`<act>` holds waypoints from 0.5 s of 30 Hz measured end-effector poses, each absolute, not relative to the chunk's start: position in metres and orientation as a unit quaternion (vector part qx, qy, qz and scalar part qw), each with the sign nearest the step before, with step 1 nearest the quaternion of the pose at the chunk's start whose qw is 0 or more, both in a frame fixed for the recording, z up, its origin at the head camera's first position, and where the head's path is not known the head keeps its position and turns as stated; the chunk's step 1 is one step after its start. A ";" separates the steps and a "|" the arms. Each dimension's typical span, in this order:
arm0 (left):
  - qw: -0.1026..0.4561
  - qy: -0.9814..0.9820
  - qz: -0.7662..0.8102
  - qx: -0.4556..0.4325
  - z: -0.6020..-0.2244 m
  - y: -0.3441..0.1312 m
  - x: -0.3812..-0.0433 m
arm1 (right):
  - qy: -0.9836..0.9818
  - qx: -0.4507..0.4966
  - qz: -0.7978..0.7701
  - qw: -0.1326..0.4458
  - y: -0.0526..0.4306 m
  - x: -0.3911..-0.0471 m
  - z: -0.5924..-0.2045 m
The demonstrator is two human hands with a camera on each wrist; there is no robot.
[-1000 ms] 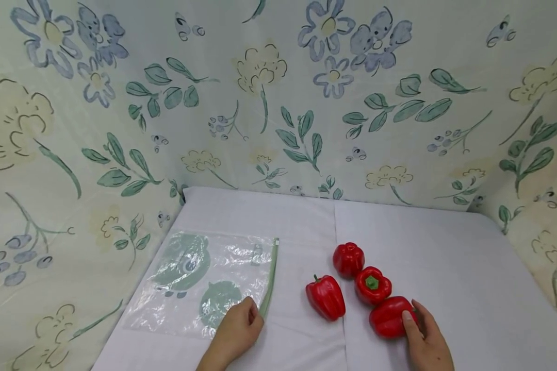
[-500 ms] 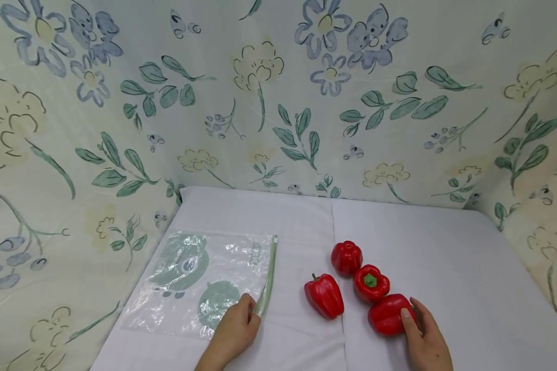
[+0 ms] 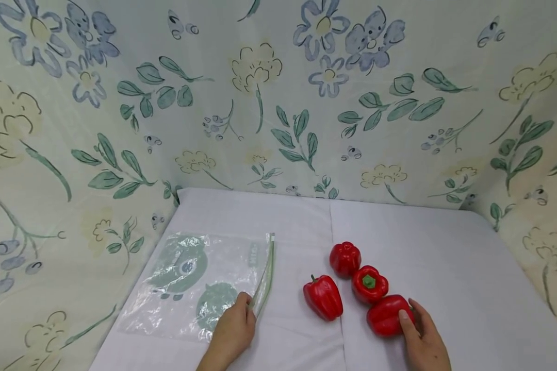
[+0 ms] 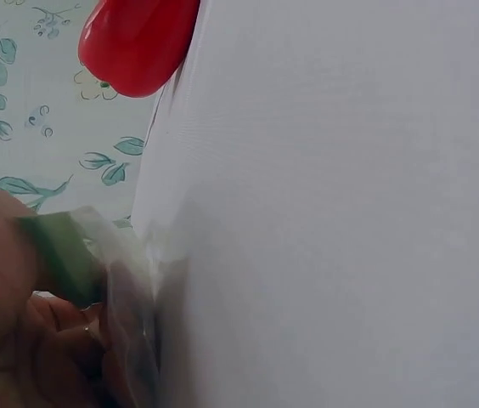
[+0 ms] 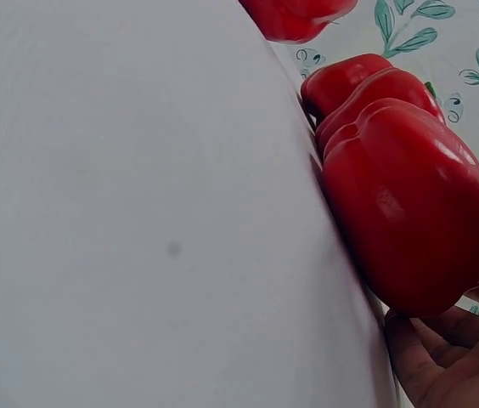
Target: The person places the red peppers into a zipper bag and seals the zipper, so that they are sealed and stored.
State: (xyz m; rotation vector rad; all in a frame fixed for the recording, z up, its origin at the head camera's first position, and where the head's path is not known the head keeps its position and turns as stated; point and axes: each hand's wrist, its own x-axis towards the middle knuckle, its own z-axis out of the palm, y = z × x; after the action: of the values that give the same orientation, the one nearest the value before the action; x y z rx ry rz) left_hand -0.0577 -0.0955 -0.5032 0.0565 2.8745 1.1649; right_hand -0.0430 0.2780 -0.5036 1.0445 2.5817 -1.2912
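Clear plastic bag [image 3: 178,304], printed with pale green figures: one, lying flat on the white-clothed table [image 3: 297,219], its mouth edge turned toward the peppers. Green strip [image 3: 271,265]: one, along that mouth, its two sides apparently parted a little. Left hand [image 3: 233,329]: thumb and fingers pinching the strip at its near end. Right hand [image 3: 425,335]: thumb and fingers curled about the stem end of the nearest pepper [image 3: 385,315], which lies on its side on the cloth. Stem-up pepper [image 3: 370,284]: one, seemingly touching the nearest pepper. Farthest pepper [image 3: 345,259]: one, at the row's far end. Lone pepper [image 3: 323,298]: one, lying between bag and row. Hazards, as judged: disturbance of the row, should the nearest pepper be pulled across its neighbour, rounded sides making for a roll; loss of hold, glossy skin being likely slick and the grip sitting at one end only; a knock to the lone pepper, from any low sweep toward the bag; collapse of the mouth, limp film being held at a single corner; skidding of the whole bag, nothing visible weighting it should the strip be tugged
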 end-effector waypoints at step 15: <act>-0.020 0.919 0.390 -0.049 -0.501 -0.091 -0.058 | 0.846 0.336 -0.413 0.032 0.279 -0.043 -0.505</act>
State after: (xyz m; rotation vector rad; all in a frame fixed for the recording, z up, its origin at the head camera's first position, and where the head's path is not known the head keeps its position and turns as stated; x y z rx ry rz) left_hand -0.0582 -0.0906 -0.5009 -0.1562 2.9255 1.2407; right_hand -0.0433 0.2788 -0.5045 1.0362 2.6044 -1.2724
